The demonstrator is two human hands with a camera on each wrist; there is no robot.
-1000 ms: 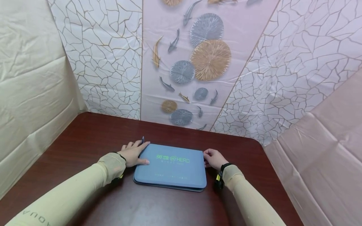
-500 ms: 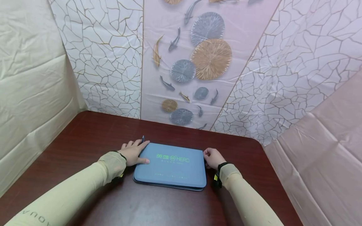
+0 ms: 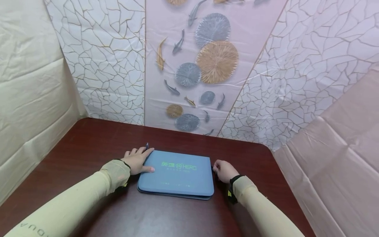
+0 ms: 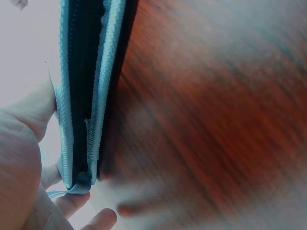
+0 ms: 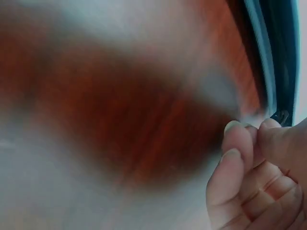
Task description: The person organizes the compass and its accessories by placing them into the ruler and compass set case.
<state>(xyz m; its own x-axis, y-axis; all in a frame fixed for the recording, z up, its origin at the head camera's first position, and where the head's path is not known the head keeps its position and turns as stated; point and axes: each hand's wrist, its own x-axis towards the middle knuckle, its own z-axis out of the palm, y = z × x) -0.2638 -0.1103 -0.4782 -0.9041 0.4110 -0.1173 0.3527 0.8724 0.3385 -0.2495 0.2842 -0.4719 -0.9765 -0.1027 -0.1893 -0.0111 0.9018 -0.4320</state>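
A blue zip-up case [image 3: 177,172] with green lettering lies on the dark wooden table, its near edge standing slightly apart. My left hand [image 3: 135,163] rests at its left edge, thumb laid on the cover and fingers reaching past the far left corner. In the left wrist view, unfastened zipper teeth [image 4: 67,115] run along both sides of the gap. My right hand [image 3: 226,171] is at the right edge, thumb and forefinger pinching the zipper pull. The dark zipper slider [image 5: 282,116] shows just beyond those fingertips; the pull itself is mostly hidden by them.
A small dark blue pointed tip [image 3: 147,145] sticks up behind the left fingers. The reddish-brown table [image 3: 177,217] extends around the case. Patterned cloth [image 3: 189,65] hangs behind it, with plain cloth at both sides.
My right hand has moved a little toward me along the case's right edge. The left hand stays on the case. The head view has shifted slightly.
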